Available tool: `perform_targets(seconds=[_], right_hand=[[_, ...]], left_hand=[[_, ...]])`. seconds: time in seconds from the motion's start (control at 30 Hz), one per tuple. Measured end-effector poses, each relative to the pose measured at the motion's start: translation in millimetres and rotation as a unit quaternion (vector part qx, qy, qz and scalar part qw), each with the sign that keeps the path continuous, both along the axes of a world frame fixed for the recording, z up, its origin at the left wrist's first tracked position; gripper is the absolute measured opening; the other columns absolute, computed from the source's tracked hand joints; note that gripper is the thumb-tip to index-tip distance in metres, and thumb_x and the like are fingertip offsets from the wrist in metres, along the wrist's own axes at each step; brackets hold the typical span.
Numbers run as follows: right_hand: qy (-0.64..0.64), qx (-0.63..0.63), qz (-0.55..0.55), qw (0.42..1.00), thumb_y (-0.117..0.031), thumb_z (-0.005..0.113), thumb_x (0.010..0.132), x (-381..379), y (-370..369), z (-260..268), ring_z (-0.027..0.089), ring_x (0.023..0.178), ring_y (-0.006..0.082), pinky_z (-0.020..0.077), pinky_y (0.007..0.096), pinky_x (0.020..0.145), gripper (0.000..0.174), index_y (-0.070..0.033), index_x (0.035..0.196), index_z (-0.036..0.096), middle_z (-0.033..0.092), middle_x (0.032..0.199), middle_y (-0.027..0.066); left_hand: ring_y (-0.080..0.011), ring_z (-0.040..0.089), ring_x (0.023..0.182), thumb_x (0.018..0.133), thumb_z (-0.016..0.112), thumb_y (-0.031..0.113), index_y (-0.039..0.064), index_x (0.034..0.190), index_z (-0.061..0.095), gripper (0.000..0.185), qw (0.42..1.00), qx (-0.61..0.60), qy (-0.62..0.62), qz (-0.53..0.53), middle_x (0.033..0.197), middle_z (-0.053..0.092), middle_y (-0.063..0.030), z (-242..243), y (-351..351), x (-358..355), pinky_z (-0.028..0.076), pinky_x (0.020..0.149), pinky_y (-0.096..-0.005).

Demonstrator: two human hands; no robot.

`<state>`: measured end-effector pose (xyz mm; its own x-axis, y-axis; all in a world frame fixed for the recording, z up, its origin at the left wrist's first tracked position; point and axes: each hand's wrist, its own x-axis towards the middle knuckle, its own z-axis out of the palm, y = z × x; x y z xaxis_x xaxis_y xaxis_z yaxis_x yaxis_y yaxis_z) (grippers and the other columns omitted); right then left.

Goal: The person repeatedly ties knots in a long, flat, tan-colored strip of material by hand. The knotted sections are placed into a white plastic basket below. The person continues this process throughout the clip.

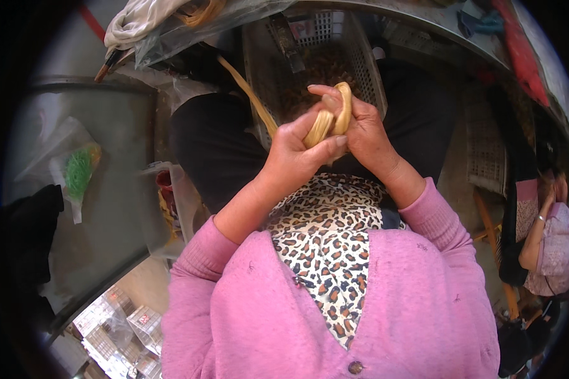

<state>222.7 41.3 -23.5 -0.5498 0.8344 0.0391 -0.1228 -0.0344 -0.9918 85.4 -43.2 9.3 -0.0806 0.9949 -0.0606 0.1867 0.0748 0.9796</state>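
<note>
My left hand [298, 142] is closed around a bundle of pale yellow fibre strands [318, 129], its thumb reaching toward the other hand. A long tail of the same strands runs from behind it up and to the left. My right hand [362, 125] touches the left and grips a bent loop of the yellow strands [344, 108]. Both hands are above the near part of a grey perforated plastic crate [380, 90], which stands between my knees and holds small brown pieces, too dim to name.
At left, a clear plastic bag with green strands [79, 170] lies on a dark grey surface. White cloth [135, 21] and plastic film hang at the upper left. Another person [557, 241] sits at far right, near a second crate [487, 151]. A red item [526, 66] lies upper right.
</note>
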Motion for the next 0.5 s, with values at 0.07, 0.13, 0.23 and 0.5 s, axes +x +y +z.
perform_targets(seconds=[0.07,0.13,0.23,0.5], right_hand=[[-0.142,0.289,-0.048,0.946,-0.015,0.066,0.096,5.3,7.1,12.4,0.070,0.078,0.0130,0.0521,0.0266,0.083,0.027,-0.006,0.120,0.071,0.075,0.091,0.0086],[-0.187,0.458,-0.080,0.865,-0.012,0.069,0.090,7.6,15.2,33.9,0.069,0.065,0.0177,0.0514,0.0276,0.075,0.023,-0.006,0.111,0.075,0.073,0.078,0.0084],[-0.164,0.160,0.016,0.973,-0.014,0.068,0.092,7.9,12.5,23.2,0.070,0.072,0.0161,0.0518,0.0287,0.077,0.024,-0.004,0.114,0.073,0.075,0.086,0.0098],[0.015,-0.194,0.198,0.961,-0.017,0.056,0.104,-1.4,35.0,21.1,0.066,0.062,0.0117,0.0491,0.0230,0.055,0.016,-0.002,0.102,0.059,0.066,0.090,0.0083]], left_hand=[[-0.0117,0.060,0.064,0.083,0.072,0.006,0.002,0.092,0.064,0.013,0.994,0.003,0.108,0.010,0.073,0.063,-0.0105,-6.4,-2.7,-7.1,0.049,0.060,-0.0283],[-0.0125,0.059,0.062,0.082,0.071,0.005,0.002,0.092,0.064,0.013,0.970,0.079,0.224,0.042,0.072,0.063,-0.0108,-9.8,4.3,-20.3,0.049,0.060,-0.0284],[-0.0101,0.058,0.068,0.080,0.068,0.000,0.003,0.095,0.061,0.017,0.989,0.077,0.119,0.032,0.076,0.062,-0.0052,-4.7,14.6,-31.2,0.049,0.064,-0.0266],[-0.0026,0.052,0.074,0.083,0.064,-0.004,0.002,0.099,0.062,0.017,0.988,-0.089,-0.122,-0.012,0.083,0.061,0.0034,4.1,26.3,-76.2,0.043,0.066,-0.0182]])
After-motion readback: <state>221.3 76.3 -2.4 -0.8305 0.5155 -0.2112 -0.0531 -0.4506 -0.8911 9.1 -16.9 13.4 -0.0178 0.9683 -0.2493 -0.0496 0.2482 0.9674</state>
